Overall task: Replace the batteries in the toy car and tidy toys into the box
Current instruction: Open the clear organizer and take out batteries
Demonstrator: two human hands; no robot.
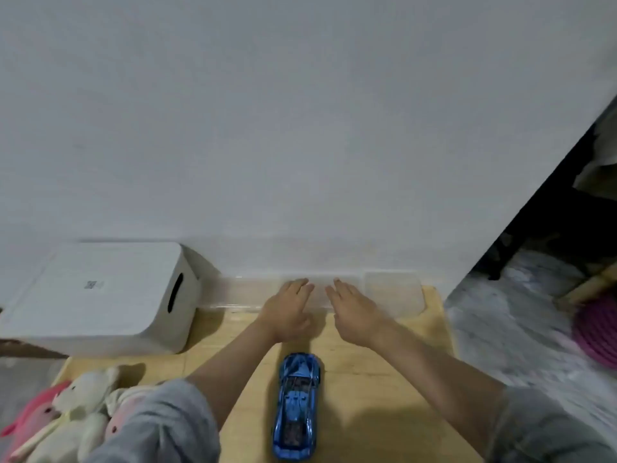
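Both hands, left hand [288,310] and right hand [355,314], are reaching flat-fingered, holding nothing, toward what looks like a clear tray [394,292] at the table's [367,396] far edge; better gripping the toy car [295,406] first.

The light is dim and flat, greyish on the wall [300,111] beyond my hands. Soft shadows fall on the tabletop [367,362] under my left hand [287,312] and right hand [357,312] and near my sleeves. The whole frame is slightly blurred, and more smeared far to my right. Straight lines bend towards the edges.
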